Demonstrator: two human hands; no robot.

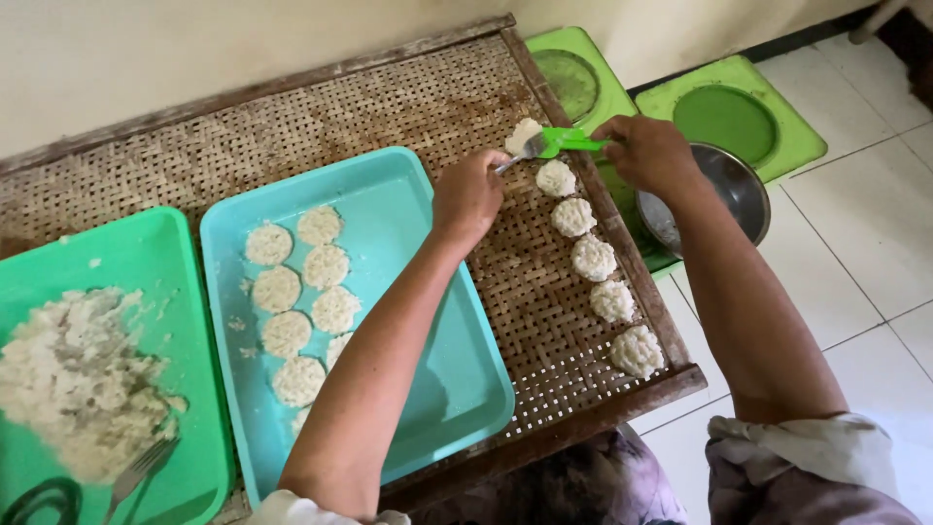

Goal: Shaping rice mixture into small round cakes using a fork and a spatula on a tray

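My right hand grips the green handle of a spatula that carries a round white rice cake over the far right edge of a woven bamboo mat. My left hand holds a metal fork whose tines touch the cake on the spatula. A row of several rice cakes lies along the mat's right side. More cakes sit in a turquoise tray.
A green tray at the left holds a heap of cooked rice, a second fork and a dark ring. Beyond the mat stand green stools and a steel bowl on the white tiled floor.
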